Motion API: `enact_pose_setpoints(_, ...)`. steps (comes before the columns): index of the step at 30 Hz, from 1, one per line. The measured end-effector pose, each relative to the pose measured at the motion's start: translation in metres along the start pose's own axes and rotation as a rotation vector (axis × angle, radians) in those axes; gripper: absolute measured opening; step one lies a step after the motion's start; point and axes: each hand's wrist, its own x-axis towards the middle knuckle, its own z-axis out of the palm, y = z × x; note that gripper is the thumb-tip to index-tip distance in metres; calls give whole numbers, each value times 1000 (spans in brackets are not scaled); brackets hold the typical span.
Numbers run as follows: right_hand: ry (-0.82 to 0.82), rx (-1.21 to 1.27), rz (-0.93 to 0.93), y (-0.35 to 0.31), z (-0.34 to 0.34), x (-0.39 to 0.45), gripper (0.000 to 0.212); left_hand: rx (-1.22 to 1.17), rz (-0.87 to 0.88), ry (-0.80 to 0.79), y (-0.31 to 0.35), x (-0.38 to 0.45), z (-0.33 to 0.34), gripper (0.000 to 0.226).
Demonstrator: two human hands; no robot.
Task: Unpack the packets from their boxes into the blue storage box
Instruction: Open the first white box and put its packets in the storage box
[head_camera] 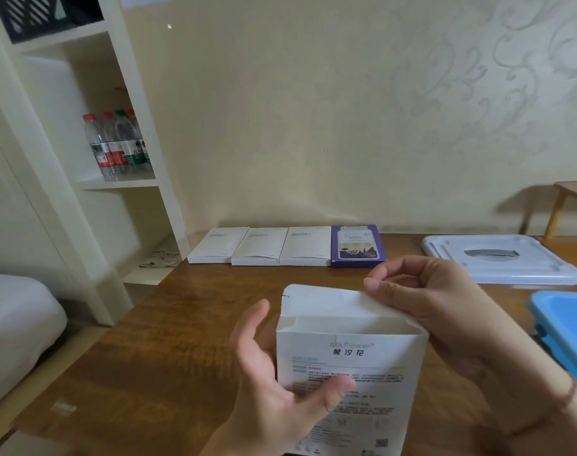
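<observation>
A white printed box stands upright in front of me, its top flap folded back and the mouth open. My left hand grips its left side, thumb across the printed face. My right hand pinches the open top flap at its right end. The blue storage box shows partly at the right edge. Three white boxes and one purple box lie in a row at the table's far edge. No packet is visible inside the open box.
The pale lid of the storage box lies at the back right of the wooden table. A white shelf unit with water bottles stands at the left. A wooden stool is by the wall.
</observation>
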Motion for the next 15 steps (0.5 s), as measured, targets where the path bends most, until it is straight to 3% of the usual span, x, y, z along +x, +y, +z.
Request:
enact_pose_setpoints(4, 66, -168, -107, -5, 6, -1, 30, 181, 86, -28, 1, 10, -12, 71)
enact_pose_setpoints(8, 299, -472, -680, -7, 12, -16, 13, 283, 150, 44, -3, 17, -16, 63)
enact_pose_setpoints(10, 277, -655, -955, -4, 14, -28, 5, 351, 211, 65, -5, 18, -16, 62)
enact_pose_setpoints(12, 175, -813, -1006, 2, 16, -36, 1, 379, 273, 81, -9, 16, -18, 61)
enact_pose_setpoints(15, 145, -1068, -904, 6, 15, -42, 4, 399, 376, 73, -18, 12, -21, 60)
